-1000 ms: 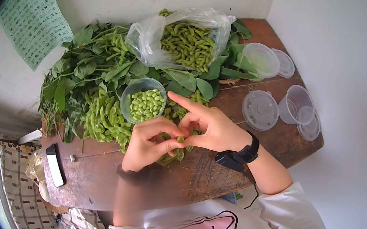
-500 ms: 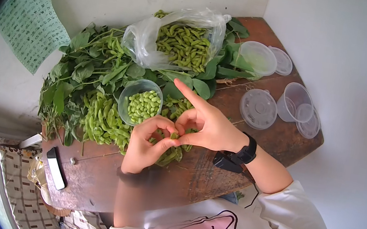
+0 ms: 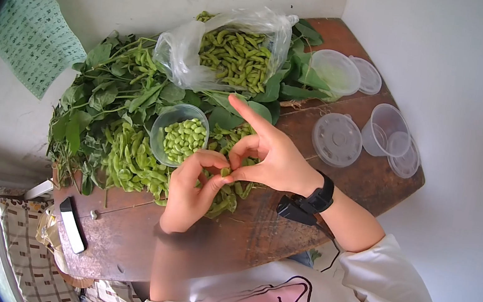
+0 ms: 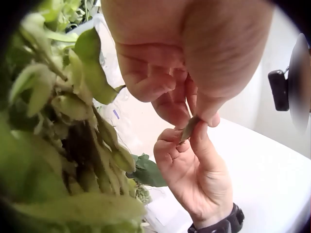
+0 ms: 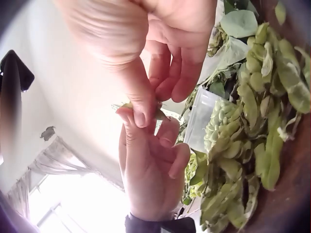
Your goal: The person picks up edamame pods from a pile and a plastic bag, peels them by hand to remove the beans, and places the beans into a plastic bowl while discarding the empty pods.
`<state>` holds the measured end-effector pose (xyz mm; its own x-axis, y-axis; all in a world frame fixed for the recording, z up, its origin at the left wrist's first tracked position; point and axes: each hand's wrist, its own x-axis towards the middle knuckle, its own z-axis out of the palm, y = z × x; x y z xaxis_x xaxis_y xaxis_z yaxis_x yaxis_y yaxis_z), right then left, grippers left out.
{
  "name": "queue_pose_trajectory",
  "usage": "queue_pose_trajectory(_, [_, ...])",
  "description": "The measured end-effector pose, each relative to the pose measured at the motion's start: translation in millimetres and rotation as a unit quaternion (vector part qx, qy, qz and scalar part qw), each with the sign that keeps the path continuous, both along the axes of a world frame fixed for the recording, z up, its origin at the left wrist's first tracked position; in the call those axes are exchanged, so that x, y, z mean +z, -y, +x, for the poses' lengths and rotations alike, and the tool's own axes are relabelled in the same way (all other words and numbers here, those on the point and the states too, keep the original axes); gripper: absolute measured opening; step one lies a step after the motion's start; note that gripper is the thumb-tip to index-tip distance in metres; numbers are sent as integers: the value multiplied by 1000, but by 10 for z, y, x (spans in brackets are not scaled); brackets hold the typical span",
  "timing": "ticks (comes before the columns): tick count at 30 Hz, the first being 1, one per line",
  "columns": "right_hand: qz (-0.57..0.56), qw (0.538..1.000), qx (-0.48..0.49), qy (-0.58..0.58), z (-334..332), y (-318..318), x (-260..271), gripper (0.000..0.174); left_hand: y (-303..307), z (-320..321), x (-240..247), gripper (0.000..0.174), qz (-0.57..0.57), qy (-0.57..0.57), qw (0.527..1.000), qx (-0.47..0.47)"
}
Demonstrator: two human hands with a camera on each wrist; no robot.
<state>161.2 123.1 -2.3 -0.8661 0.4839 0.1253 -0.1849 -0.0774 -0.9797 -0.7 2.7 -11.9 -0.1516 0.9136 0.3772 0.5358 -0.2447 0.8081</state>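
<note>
Thumb and fingers of the left hand (image 3: 188, 196) pinch a small green pod (image 3: 225, 172) from one side. Opposite it, the right hand (image 3: 281, 160) pinches the same pod, its index finger stretched out. Both wrist views show the pod between the fingertips, partly covered by them. Just beyond the left hand is a clear round tub (image 3: 158, 143) holding shelled green beans (image 3: 184, 135). Loose pods (image 3: 135, 162) lie left of the hands, and more are partly hidden below them.
Behind the tub are leafy stalks (image 3: 106, 88) and an open plastic bag (image 3: 174, 55) of pods. Clear lids (image 3: 337, 139) and an upright-sided cup (image 3: 377, 134) stand on the right of the wooden table (image 3: 266, 234). A black and white object (image 3: 73, 225) lies front left.
The pinched pod and the fingertips have shifted slightly left and up in the head view. The right index finger points further upward, away from the tub. The whole head view has shifted a little.
</note>
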Motion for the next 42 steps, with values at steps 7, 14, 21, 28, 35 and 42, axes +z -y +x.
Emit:
queue_pose_trajectory(7, [30,999,24,-14,-24,33,-39,102,-12,-14,-31,25,1,31,999,-24])
queue_pose_trajectory(14, [20,999,35,-33,-40,52,-79,98,18,40,-17,24,-47,141,989,14])
queue_pose_trajectory(21, [20,999,18,-43,-31,50,-85,94,11,32,-74,23,-42,117,992,15])
queue_pose_trajectory(28, [204,968,-133,-61,-72,86,-159,89,-32,159,-89,19,38,137,988,66])
queue_pose_trajectory(35, [477,838,-226,-136,-82,100,-77,75,-14,150,-145,18,124,91,987,50])
queue_pose_trajectory(42, [506,809,-239,-181,-44,113,-82,45,9,136,-82,13,50,391,919,22])
